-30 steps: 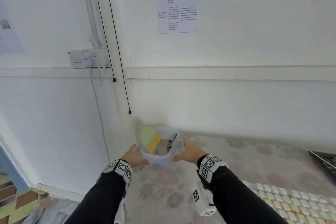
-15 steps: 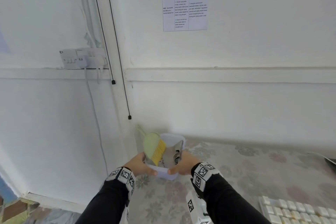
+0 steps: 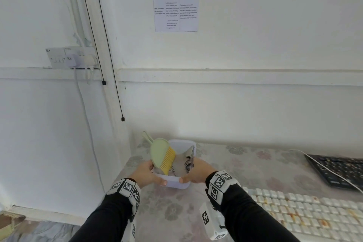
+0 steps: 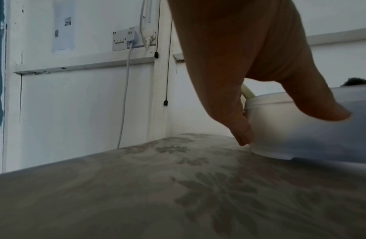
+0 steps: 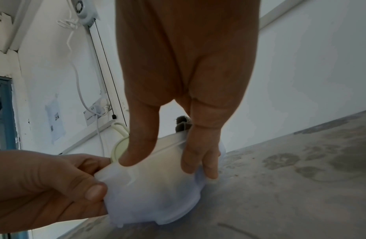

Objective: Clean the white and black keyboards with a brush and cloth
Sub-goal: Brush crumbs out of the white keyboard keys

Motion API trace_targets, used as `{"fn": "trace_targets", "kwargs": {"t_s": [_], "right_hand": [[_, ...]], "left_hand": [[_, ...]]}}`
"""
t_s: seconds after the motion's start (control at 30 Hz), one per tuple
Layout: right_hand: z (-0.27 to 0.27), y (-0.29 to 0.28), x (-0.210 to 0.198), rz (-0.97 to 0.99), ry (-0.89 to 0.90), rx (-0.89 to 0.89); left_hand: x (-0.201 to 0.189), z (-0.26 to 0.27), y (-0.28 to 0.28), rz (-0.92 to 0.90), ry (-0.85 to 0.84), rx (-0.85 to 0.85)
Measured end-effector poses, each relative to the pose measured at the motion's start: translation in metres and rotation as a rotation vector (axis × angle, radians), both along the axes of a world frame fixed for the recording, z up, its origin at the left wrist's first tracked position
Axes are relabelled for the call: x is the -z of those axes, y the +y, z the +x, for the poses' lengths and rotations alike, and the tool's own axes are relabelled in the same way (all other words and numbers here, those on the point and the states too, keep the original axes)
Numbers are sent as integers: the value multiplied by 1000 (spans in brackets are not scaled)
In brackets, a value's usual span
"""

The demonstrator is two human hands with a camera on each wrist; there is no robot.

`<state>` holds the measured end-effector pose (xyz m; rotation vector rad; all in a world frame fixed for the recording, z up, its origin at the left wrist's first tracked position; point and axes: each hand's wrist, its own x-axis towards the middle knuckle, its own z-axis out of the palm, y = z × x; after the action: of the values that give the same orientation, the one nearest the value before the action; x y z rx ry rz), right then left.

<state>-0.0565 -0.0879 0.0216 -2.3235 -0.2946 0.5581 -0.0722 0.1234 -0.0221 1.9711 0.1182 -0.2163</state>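
Head view, both hands, left hand (image 3: 145,173), right hand (image 3: 196,173), gripping white tub (image 3: 175,181) holding brush (image 3: 163,155), cloth (image 3: 185,160)

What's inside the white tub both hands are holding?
Inside the white tub: a green brush with yellow bristles and a crumpled grey cloth. Anything beneath them is hidden.

Plain office-like room – instruction sheet (image 3: 176,6) on white wall, socket (image 3: 70,57), keyboards on flowered table (image 3: 255,165)
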Motion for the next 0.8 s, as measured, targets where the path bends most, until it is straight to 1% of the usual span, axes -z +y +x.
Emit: {"fn": "trace_targets", "kwargs": {"t_s": [0.3,0.43,0.5,0.63,0.8], "right_hand": [[-61,-59,-13,23,4,-39],[-81,-73,-15,-58,0,-69],[-87,-78,-14,-88,17,-52],[-95,-82,-10,-82,14,-49],[-97,-85,-3,-97,27,-20]], "left_hand": [[-6,-49,-60,8,-22,60],[-8,-69,-78,4,-25,89],[-9,-77,-84,13,-31,108],[-7,-89,-90,-3,-45,99],[-7,-95,-92,47,-30,116]]}}
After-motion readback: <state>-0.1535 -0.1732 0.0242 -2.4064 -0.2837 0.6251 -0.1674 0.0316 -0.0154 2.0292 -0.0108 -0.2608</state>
